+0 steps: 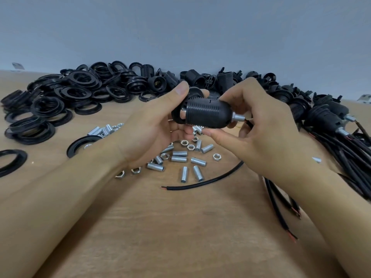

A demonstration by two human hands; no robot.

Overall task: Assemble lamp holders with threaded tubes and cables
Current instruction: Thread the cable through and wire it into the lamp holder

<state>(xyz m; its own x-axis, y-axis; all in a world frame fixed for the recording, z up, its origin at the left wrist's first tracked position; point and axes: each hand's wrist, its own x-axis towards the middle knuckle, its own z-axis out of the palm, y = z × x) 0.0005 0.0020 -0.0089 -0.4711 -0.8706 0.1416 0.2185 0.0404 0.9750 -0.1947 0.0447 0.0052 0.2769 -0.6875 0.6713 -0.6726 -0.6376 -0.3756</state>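
Above scattered threaded tubes (179,159), both hands are gripping one lamp holder (207,114). Left hand (160,125) is pinching its ring (178,114); right hand (259,125) is pinching the body.

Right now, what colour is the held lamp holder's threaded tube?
Silver threaded tube, clearest in the head view.

2 hands (158,121), 1 held lamp holder (208,113), 1 loose cable (202,183), dozens of rings (66,93), roughly 15 threaded tubes (178,159).

Both forearms were bare to the frame's lower edge, no sleeves, watch, rings or gloves visible; the left hand (154,125) and right hand (261,133) showed short, unpainted nails, with a faint crease line across the left wrist.
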